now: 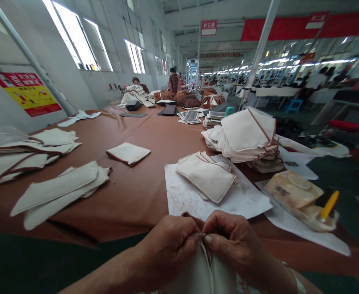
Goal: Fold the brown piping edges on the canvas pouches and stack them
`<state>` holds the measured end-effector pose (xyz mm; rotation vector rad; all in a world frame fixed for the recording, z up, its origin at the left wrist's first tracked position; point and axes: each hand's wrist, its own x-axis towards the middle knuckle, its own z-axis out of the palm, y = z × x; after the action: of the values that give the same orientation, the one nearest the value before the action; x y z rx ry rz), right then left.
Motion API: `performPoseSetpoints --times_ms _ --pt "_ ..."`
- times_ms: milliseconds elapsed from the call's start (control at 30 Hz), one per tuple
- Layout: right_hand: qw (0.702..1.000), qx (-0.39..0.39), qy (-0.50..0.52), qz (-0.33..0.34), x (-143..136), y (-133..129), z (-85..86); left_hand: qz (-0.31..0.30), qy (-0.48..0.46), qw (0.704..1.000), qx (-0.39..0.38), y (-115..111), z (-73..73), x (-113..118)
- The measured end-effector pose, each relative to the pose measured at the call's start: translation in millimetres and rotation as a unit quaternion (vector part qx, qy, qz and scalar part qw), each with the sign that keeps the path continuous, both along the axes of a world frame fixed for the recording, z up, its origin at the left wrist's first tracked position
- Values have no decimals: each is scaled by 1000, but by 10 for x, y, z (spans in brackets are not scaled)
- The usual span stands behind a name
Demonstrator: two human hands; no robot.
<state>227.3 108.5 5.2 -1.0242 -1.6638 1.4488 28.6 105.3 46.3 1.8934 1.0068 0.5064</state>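
Both my hands meet at the table's front edge, thumbs and fingers pinching a white fabric piece [198, 271] with a brown inner edge. My left hand [170, 245] grips it from the left, and my right hand [234, 241] from the right, close beside the other. The piece hangs down below my fingers, its lower part cut off by the frame. Just beyond my hands, a small stack of white pieces with brown edging [207, 175] lies on a white paper sheet [179, 200]. A taller stack of similar pieces [248, 130] stands behind it to the right.
On the brown-covered table [136, 196], more white pieces [60, 188] lie at the left and a single one [129, 153] near the middle. A stained plastic container [292, 192] with a yellow-handled tool [331, 204] sits at the right. People work at the far end.
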Motion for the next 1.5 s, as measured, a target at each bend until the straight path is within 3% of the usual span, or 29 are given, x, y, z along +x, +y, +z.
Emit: performPoseSetpoints --times_ms 133,267,400,533,633,700,767,867,933,1000,1133,1300,1400,1500 --pt "990 141 26 8 14 -85 39 29 -62 992 -109 -1 -44 -18" --pt "942 335 20 29 37 -137 -8 79 -151 956 -237 -10 -156 -9" --pt "897 437 -47 42 116 -139 -99 60 -190 909 -365 -37 -234 12" --pt "857 490 -110 113 202 -144 -84 41 -171 914 -365 -34 -227 4" --pt "855 486 -134 125 235 -197 -42 13 -150 924 -351 -21 -213 -11" --pt "865 473 -120 119 256 -249 -21 -15 -135 928 -346 -15 -207 -15" --pt "896 425 -90 97 285 -293 -3 -33 -125 934 -332 -11 -196 -15" --pt "970 223 -61 73 325 -301 38 -44 -109 943 -311 -3 -166 -10" --pt "994 69 -45 76 329 -261 74 -53 -89 950 -294 1 -143 -7" --pt "996 -12 -30 87 318 -201 105 -62 -71 957 -274 2 -130 -10" --pt "986 -69 -10 153 311 -103 116 -73 -78 958 -265 -2 -154 -32" --pt "983 -120 32 135 312 -62 71 -58 -114 951 -283 6 -222 -41" --pt "976 -156 44 145 262 -62 34 -65 -86 965 -239 2 -217 -10" --pt "981 -140 25 132 215 -76 -10 -67 -42 983 -163 -16 -203 24"
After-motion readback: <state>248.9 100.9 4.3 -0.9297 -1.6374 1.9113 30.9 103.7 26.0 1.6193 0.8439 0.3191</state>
